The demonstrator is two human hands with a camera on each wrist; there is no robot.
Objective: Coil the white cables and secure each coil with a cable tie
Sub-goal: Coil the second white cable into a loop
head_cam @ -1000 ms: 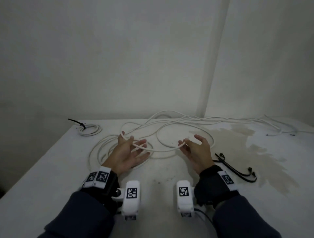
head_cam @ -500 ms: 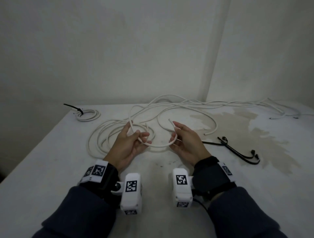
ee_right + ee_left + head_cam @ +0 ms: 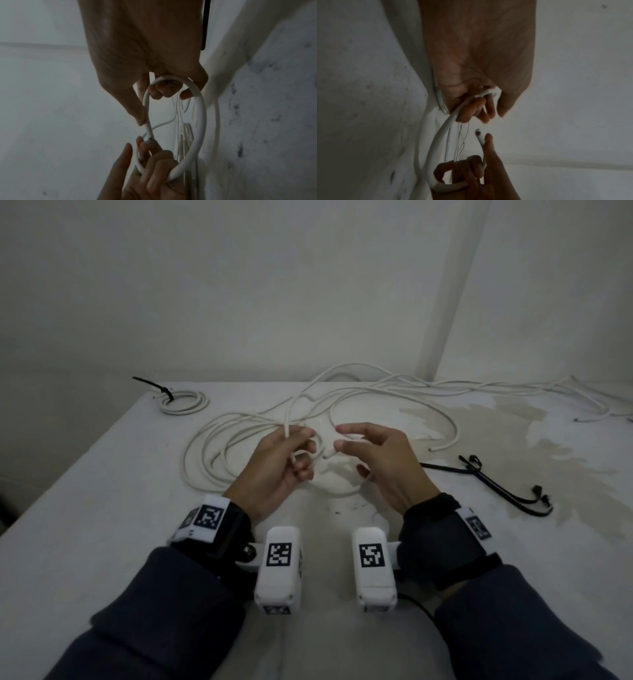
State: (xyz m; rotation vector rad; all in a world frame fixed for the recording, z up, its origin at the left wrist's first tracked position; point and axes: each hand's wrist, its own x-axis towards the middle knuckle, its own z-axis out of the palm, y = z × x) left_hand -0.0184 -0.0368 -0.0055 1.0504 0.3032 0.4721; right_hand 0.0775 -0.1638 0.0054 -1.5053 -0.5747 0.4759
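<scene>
I hold one white cable (image 3: 342, 493) bent into a small loop above the table. My left hand (image 3: 301, 453) grips the loop's left side with curled fingers, and a strand rises from its fist. My right hand (image 3: 346, 446) holds the right side, its lower fingers curled round the cable. In the right wrist view the right hand (image 3: 159, 102) has its thumb along the cable loop (image 3: 200, 121) near the cut end. The left wrist view shows my left hand (image 3: 481, 108) curled round the cable (image 3: 436, 142). The rest of this cable lies in loose turns (image 3: 212, 450) at the left.
A finished small coil (image 3: 186, 402) with a black tie lies at the back left corner. Loose black cable ties (image 3: 496, 484) lie right of my right hand. More white cables (image 3: 513, 388) run along the back wall to the right. A stain marks the white table (image 3: 548, 446).
Both hands have come closer together, which bent the cable into a tighter loop. The cut end now sits between the two hands, close to the left fingers.
</scene>
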